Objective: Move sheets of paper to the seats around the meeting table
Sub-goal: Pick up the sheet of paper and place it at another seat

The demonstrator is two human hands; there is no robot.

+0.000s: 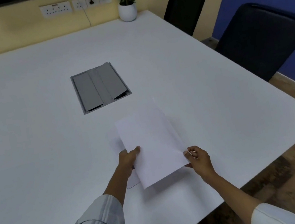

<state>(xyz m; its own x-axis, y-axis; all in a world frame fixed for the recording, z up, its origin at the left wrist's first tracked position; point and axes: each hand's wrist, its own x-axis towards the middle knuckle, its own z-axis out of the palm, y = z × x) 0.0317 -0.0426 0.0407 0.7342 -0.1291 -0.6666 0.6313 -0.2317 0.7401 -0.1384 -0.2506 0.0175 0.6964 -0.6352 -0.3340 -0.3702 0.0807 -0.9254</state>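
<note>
A white sheet of paper is lifted a little above the white meeting table, tilted with its far end to the right. My left hand grips its left edge, thumb on top. My right hand pinches its near right corner. Under it, more white paper lies on the table, mostly hidden by the lifted sheet and my left hand. Two black chairs stand along the table's right side, one far and one nearer.
A grey cable box with two flaps is set into the table's middle. A potted plant in a white pot stands at the far edge. Wall sockets are on the yellow wall behind. Wooden floor shows to the right.
</note>
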